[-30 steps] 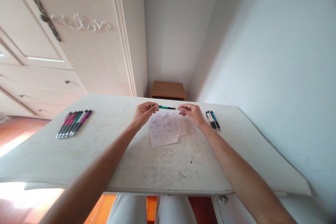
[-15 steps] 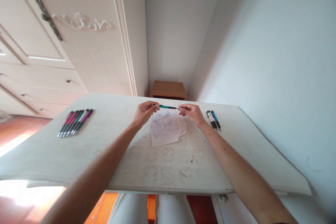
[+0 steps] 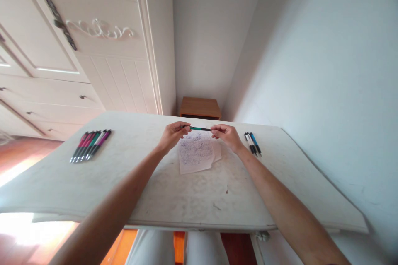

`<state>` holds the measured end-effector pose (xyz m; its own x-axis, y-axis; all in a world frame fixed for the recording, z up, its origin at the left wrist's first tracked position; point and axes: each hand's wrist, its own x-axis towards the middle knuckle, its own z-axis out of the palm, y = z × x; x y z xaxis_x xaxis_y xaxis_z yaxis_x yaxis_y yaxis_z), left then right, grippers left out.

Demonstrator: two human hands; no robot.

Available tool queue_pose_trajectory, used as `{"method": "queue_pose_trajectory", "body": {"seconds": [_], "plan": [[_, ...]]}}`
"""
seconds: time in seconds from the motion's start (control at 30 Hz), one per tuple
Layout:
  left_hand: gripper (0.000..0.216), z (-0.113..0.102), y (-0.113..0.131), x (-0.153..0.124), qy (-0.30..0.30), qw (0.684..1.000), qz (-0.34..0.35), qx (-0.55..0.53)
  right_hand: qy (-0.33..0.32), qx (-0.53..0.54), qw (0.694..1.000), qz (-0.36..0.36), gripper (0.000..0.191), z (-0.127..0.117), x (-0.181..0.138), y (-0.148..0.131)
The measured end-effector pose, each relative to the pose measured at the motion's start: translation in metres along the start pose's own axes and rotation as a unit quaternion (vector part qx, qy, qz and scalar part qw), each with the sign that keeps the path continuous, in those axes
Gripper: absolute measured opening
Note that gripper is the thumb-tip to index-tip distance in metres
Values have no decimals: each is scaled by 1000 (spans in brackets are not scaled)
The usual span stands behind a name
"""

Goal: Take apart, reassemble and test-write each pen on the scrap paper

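I hold a green and black pen (image 3: 199, 128) level above a scribbled sheet of paper (image 3: 195, 152) on the white table (image 3: 155, 190). My left hand (image 3: 173, 134) pinches the pen's left end, fingers closed round it. My right hand (image 3: 226, 133) pinches the right end at the tip. The pen hangs a little above the paper's far edge. A second sheet pokes out under the first on its right.
A row of several pens (image 3: 91, 145) in pink, green and purple lies at the table's left. A few black, white and blue pens (image 3: 253, 143) lie to the right. Behind the table stand a wooden nightstand (image 3: 200, 108), a white wardrobe (image 3: 77, 37) and the wall.
My right hand has closed in on the pen's tip, so the two hands are slightly nearer each other. The pen stays level above the paper.
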<state>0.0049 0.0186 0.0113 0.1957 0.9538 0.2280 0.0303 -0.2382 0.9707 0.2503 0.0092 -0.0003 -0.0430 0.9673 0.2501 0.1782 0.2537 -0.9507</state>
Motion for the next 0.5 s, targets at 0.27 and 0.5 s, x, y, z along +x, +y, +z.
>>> {"method": "queue_pose_trajectory", "body": {"seconds": [0.27,0.5], "plan": [[42,-1,-4,2,0,1000,25,19,-12,-4,1000,-7,30,1,-1,0],[33,-3,-3,2,18,997,46,52,-29,-33,999,-5,32,4,-1,2]]}}
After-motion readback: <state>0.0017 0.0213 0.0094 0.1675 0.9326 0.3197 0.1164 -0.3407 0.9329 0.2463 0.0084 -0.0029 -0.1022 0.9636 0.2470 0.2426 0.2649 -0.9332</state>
